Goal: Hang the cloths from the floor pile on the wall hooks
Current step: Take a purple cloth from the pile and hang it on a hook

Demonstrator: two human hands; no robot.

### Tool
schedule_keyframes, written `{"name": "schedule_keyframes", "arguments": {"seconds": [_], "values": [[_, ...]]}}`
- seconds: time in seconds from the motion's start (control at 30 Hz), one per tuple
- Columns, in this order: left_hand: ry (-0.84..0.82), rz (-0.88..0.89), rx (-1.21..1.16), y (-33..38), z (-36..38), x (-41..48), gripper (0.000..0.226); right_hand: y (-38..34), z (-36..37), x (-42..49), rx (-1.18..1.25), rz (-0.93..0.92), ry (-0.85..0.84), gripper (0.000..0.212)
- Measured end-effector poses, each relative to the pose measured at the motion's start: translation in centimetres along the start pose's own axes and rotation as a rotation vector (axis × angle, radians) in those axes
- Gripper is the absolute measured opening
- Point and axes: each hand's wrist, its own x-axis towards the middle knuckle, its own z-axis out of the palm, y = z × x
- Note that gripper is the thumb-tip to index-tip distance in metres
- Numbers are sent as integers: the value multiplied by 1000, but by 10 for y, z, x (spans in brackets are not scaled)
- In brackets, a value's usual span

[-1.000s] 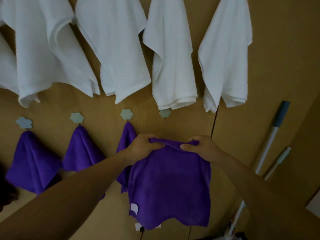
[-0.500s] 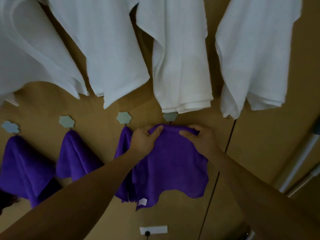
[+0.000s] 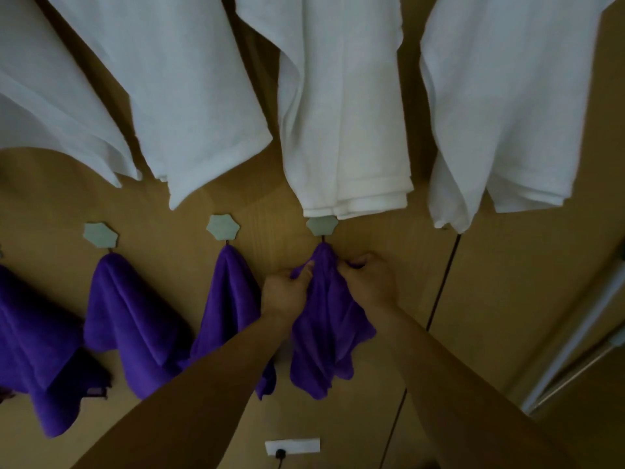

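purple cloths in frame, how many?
4: far-left cloth, second cloth, third cloth, and fourth cloth, gripped by left hand and right hand. More may hang beyond the left edge.

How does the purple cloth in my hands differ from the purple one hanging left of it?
The held cloth is gripped near its top by the left hand and right hand; the neighbouring cloth hangs ungripped. The held cloth's hook is partly overlapped by a white towel; the neighbouring cloth's hook shows whole. Both are purple and drape from a peak.
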Motion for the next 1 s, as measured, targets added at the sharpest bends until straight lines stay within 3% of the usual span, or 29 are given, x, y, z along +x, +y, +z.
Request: {"name": "schedule_keyframes", "arguments": {"seconds": [0.07,0.13,0.23,0.33,0.4,0.47,0.57,0.67,0.8,1.0], "values": [[-130,-208,-210,2,5,0,33,-1,1,-3,-77,-16,-9,23],[-224,-240,-173,3,0,-2,21,-2,0,-6,-246,-80,8,22],[-210,11,377,1,-8,-10,22,4,4,-14,-597,-235,196,26],[90,346,765,6,-8,-27,32,9,9,-21,-457,-538,305,29],[94,629,764,11,-9,-31,39,13,10,-22,-231,-613,123,38],[-62,716,619,16,-12,-30,49,17,8,-24,-122,-584,-77,48],[-292,655,430,12,-13,-30,67,21,7,-26,-23,-517,-200,61],[-372,562,418,7,-9,-28,92,19,9,-24,87,-361,-273,70],[-380,393,439,7,-3,-22,73,23,16,-20,15,-260,-364,66],[-583,252,577,-29,-15,-28,53,38,3,-23,-161,-321,-533,70]]}}
